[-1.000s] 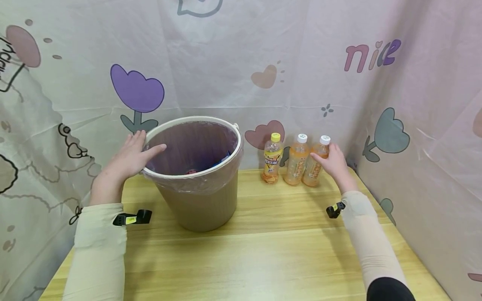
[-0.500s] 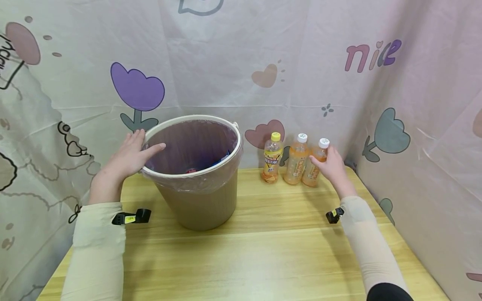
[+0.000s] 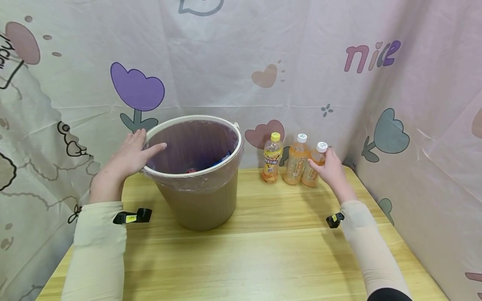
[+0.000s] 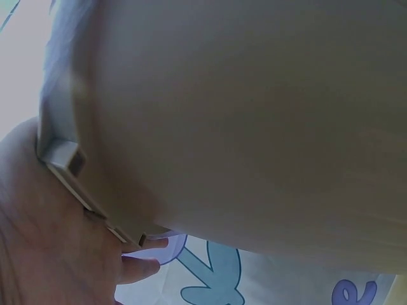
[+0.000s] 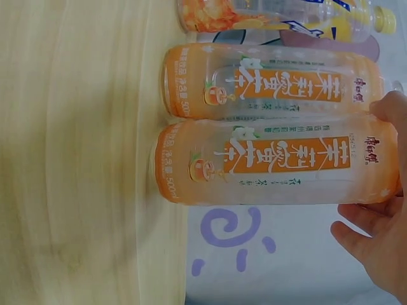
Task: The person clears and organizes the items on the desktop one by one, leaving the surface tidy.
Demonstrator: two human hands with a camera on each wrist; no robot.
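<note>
At the left, a beige plastic trash can (image 3: pixel 205 205) with a clear liner folded over its pale rim stands on the table. My left hand (image 3: pixel 126 158) grips that rim, thumb over the inner edge and fingers outside; the can's wall (image 4: pixel 254 127) fills most of the left wrist view. My right hand (image 3: pixel 333 170) holds the upper part of the rightmost orange-labelled, white-capped drink bottle (image 5: pixel 280 165), which leans slightly towards me. Beside it stands a matching bottle (image 3: pixel 296 163), and further left a yellow-capped bottle (image 3: pixel 272 161).
Blue and red items (image 3: pixel 191 171) lie inside the can, only partly visible. A wooden table (image 3: pixel 263 251) extends in front. Patterned cloth (image 3: pixel 226 62) hangs behind and along both sides, close behind the bottles.
The top of the rightmost bottle has tipped down and slightly left towards me, with my right hand moving along with it. My left hand and the trash can have stayed in place.
</note>
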